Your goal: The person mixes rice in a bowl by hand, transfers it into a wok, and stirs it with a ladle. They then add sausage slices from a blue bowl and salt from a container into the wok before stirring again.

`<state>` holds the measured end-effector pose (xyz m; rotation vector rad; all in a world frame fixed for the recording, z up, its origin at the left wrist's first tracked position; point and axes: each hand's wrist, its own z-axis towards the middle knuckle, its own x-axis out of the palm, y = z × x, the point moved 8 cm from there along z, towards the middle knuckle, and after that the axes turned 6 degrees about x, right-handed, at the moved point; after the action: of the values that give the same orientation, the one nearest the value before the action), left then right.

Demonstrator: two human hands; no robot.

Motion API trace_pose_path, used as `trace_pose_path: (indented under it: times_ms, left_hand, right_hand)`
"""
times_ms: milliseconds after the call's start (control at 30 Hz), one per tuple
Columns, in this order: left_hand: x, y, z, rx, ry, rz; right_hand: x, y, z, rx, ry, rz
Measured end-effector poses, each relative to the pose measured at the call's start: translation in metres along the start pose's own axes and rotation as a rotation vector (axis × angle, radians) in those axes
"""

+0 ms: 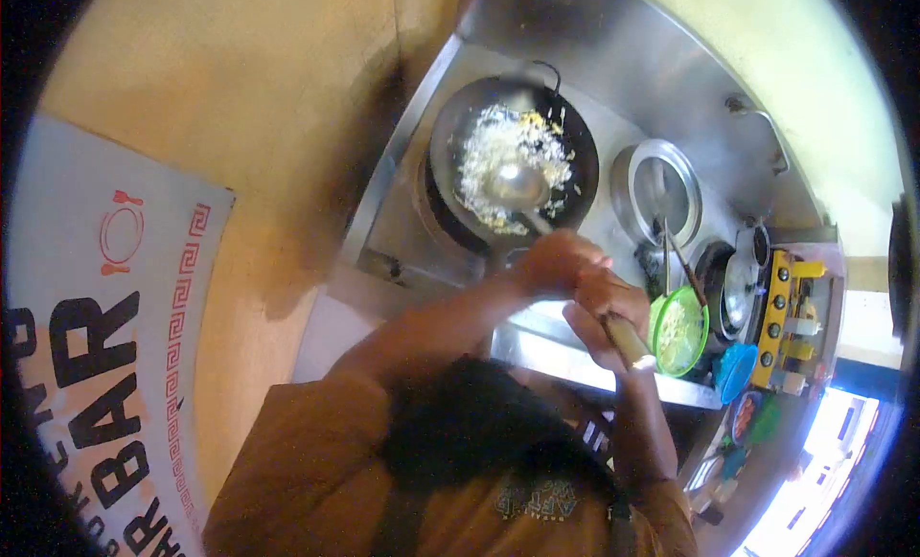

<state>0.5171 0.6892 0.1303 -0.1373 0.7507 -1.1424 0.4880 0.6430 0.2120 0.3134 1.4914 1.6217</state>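
Two hands on one tool, and all the action was at the wok (586, 159)! It sat on the steel counter (391, 210), loaded with white rice (487, 153) flecked with yellow, and the bowl of the long-handled ladle (518, 186) was right there over the grains. Up front, the left hand (565, 260) had its fingers wrapped around the shaft; just behind it, the right hand (610, 306) had its own clamped near the pale butt end. A proper double grip!

By the look of it, this was the stirring and tossing stage, with grains strewn up the wok's dark sides. The next move called, in all likelihood, for a firm push under the heap and a turn, gathering strays without flinging any over the rim. Off to the right, a green basket (705, 339) of pale shreds stood apart, neither hand on it.
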Motion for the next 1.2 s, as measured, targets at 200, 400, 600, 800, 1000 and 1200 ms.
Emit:
trace_pose_path:
  times_ms: [200,400,600,800,1000,1200]
  left_hand:
    - [-0.017,0.002,-0.031,-0.09,-0.034,0.049]
    - [-0.049,0.021,-0.009,0.071,-0.044,0.115]
    - [-0.018,0.067,0.016,-0.149,-0.076,-0.194]
    - [0.006,0.055,0.034,0.156,0.001,-0.024]
    - [0.006,0.069,0.025,0.111,-0.039,-0.015]
    - [0.015,0.034,-0.03,0.072,0.01,-0.169]
  right_hand:
    - [0.028,0.001,-0.007,0.021,0.134,-0.112]
    - [0.033,-0.011,0.032,-0.098,0.113,-0.093]
    - [-0.004,-0.029,0.048,-0.077,-0.092,-0.152]
    - [-0.025,-0.021,0.044,-0.093,-0.109,-0.092]
    - [-0.019,-0.043,0.044,-0.129,-0.087,-0.136]
    - [0.012,-0.024,-0.009,-0.13,-0.054,-0.012]
